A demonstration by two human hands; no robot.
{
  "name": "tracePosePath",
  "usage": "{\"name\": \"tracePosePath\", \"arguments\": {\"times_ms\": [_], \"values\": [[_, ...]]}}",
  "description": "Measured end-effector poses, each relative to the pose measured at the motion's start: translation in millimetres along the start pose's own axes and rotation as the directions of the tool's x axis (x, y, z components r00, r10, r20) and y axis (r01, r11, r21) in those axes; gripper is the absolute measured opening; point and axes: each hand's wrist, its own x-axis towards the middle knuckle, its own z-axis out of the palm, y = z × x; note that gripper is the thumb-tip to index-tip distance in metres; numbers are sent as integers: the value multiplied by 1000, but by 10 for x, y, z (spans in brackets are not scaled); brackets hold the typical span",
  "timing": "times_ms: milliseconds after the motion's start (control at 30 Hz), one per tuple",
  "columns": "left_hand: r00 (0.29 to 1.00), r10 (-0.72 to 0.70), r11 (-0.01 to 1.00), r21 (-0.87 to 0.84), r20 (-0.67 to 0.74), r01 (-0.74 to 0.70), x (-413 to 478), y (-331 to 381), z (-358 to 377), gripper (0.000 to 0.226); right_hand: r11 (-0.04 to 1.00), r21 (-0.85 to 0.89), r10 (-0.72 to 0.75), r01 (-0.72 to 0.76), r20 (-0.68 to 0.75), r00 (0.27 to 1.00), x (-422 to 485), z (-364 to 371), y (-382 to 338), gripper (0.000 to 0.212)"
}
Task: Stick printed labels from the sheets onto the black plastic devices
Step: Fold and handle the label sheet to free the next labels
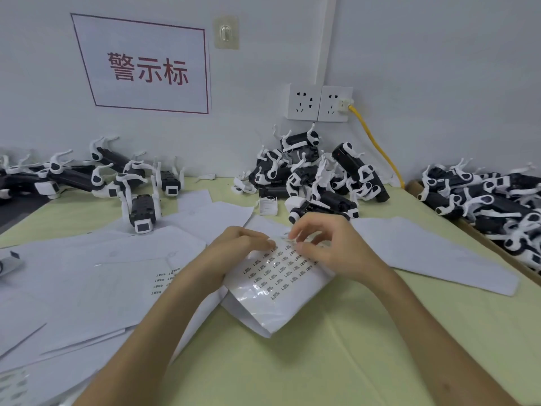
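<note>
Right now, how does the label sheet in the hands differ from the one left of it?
The glossy white label sheet is curled, its top raised; the plain white label sheet lies flat. The glossy one shows many labels, the plain one few. Both bear small black print.

Right hand [328, 247] pinches label [292, 240] on label sheet [275, 276].

A label sheet [278, 276] lies on the surface [336, 353], near the front.
The left hand [234, 244] is at its left edge and the right hand [330, 244] at its far end. Loose sheets [87, 282] lie farther left, with device heaps [316, 177] behind.
</note>
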Motion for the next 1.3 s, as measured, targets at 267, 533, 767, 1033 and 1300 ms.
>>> {"name": "tracePosePath", "arguments": {"times_ms": [267, 533, 767, 1033, 1300], "values": [[995, 23, 1000, 13, 95, -25, 18, -26, -12, 14, 998, -68, -4, 5, 17, 1000, -4, 1, 55, 20], [971, 3, 999, -36, 240, 6, 14, -37, 0, 18, 994, -105, 33, -28, 45, 998, 6, -8, 78, 21], [963, 17, 998, -67, 269, 1, 7, -45, -16, 25, 995, -95, 30, -25, 48, 998, -9, -32, 37, 22], [971, 54, 993, -113, 232, -28, 21, -59, 11, 33, 998, -45, 41, -39, 47, 998, 7, 3, 40, 19], [949, 139, 989, -81, 284, -121, 15, -74, 6, 48, 998, -15, 53, -53, 17, 998, -10, -11, 40, 19]]}}
